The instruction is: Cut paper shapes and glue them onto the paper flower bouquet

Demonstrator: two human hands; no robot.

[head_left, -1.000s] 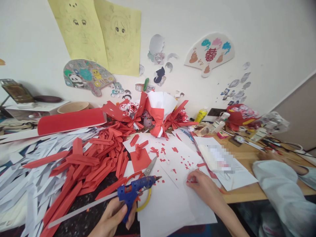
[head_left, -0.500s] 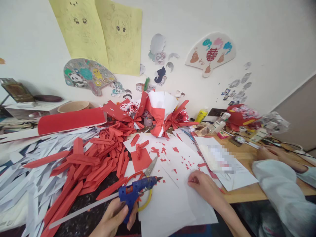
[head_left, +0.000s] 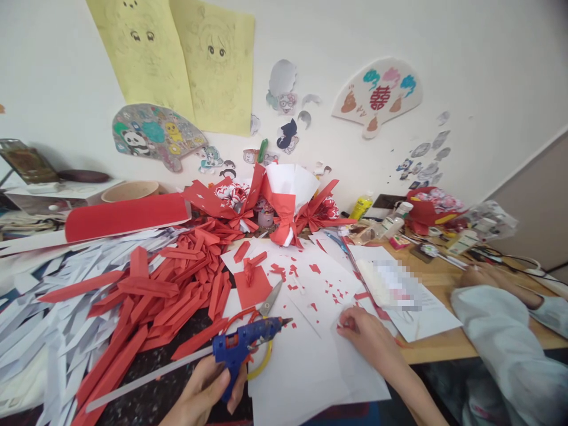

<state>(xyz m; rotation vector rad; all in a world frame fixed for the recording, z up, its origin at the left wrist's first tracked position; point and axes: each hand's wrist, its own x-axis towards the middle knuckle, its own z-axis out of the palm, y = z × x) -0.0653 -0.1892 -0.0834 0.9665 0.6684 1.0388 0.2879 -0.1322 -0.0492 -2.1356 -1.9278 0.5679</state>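
My left hand (head_left: 206, 384) is wrapped round the grip of a blue hot glue gun (head_left: 237, 352). Its nozzle points right, and a long translucent glue stick (head_left: 151, 378) juts from its back. My right hand (head_left: 370, 337) rests over the right side of the white paper sheets (head_left: 310, 381), fingertips pinched together; what is between them, if anything, is too small to make out. Beyond the glue gun lie scissors (head_left: 270, 300), their handles partly hidden behind it. Small red paper scraps (head_left: 339, 292) are scattered over the sheets. A red paper square (head_left: 255, 290) carries a small folded red piece.
Heaps of folded red strips (head_left: 153, 287) and white strips (head_left: 57, 331) cover the left side. Red-and-white paper bouquets (head_left: 286, 213) stand against the wall. To the right, another person's sleeve (head_left: 492, 319) leans on the wooden table (head_left: 444, 349), near bottles (head_left: 394, 219) and a white packet (head_left: 377, 284).
The view has shifted very slightly. My right fingertips have moved a little in their pinch; my left hand and the glue gun stay in place.
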